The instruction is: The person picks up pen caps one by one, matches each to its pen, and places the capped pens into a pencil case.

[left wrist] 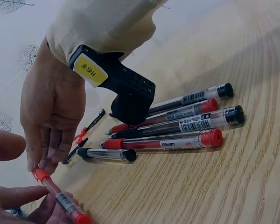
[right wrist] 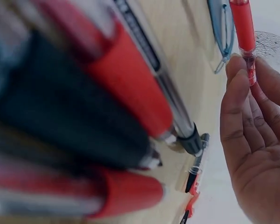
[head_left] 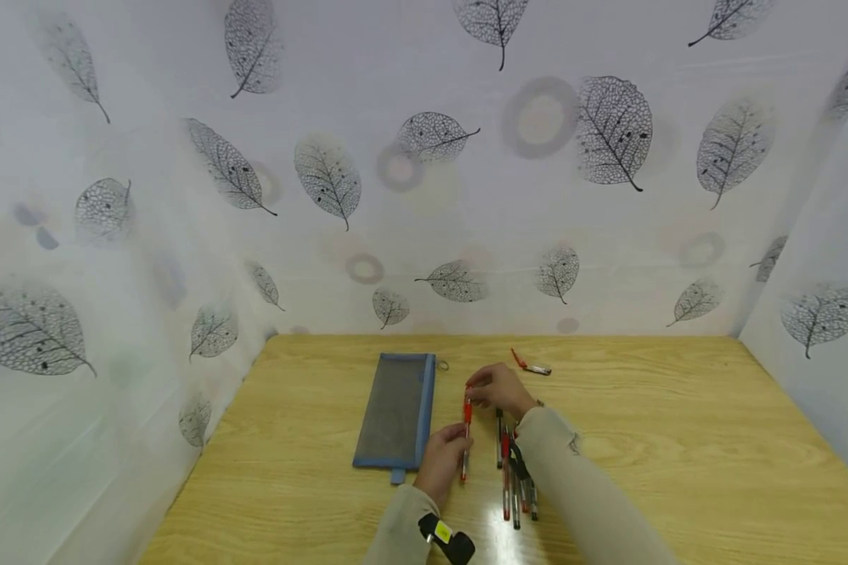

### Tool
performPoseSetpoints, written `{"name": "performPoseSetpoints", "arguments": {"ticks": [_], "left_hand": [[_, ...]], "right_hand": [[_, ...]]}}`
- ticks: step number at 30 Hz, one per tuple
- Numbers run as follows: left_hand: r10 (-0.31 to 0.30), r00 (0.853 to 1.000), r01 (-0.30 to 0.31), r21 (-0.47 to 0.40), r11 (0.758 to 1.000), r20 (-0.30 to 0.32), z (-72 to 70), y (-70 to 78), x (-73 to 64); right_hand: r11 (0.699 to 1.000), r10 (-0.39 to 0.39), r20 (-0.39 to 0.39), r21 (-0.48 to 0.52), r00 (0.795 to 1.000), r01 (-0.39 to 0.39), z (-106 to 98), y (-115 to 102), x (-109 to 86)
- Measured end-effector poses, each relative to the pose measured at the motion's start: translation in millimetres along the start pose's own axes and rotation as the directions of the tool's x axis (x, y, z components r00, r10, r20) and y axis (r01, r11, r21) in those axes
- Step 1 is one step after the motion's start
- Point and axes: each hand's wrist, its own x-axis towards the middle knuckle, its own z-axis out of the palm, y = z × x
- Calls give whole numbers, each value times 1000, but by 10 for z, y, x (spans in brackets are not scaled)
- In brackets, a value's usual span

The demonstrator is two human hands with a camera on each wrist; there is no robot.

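A red gel pen [head_left: 467, 428] is held nearly upright in line with the table's depth, between both hands. My left hand [head_left: 442, 461] grips its barrel near the lower end. At the far end, the thumb and fingers of my right hand [head_left: 496, 389] pinch the tip part, where a red piece shows in the left wrist view. The right wrist view has the pen's red grip [right wrist: 244, 28] above those pinching fingertips. Right of the hands lies a group of red and black pens [left wrist: 186, 140], several with bare tips; my right forearm partly covers them in the head view.
A blue-edged grey mesh pouch [head_left: 393, 412] lies left of the hands, with a small ring [head_left: 442, 365] by its far corner. Beyond the right hand rest a small red piece [head_left: 518, 359] and a clear-and-black piece [head_left: 538, 369]. A leaf-patterned curtain [head_left: 424, 204] encloses the wooden table [head_left: 678, 439].
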Motion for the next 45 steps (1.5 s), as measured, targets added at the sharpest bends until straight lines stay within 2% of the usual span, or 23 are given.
{"name": "performPoseSetpoints", "arguments": {"ticks": [5,12,17,20,24,31,39,45], "left_hand": [[-19,1000,17,-79,997,-21,7,-12,28],[-23,999,19,-135,991,-31,20,26,21],[-26,998,20,-105,994,-61,33,57,-1],[-8,997,3,-63,998,-75,33,66,-19],[1,998,0,8,1000,-64,14,65,-37],[28,999,-26,47,999,-30,-2,77,-49],[43,998,-40,56,998,-50,24,98,-22],[57,997,-57,2,998,-51,47,88,-30]], "right_hand": [[1000,10,22,-4,1000,-10,29,20,42],[990,-27,2,-141,1000,27,47,-37,75],[983,6,-2,-182,1000,-6,70,-52,96],[980,9,-7,-197,1000,-10,76,-48,101],[979,15,-18,-205,1000,-19,80,-36,104],[992,65,-10,-104,998,-66,63,-5,104],[998,46,-4,-34,999,-46,8,-8,82],[999,-27,40,26,999,26,-75,-31,10]]}}
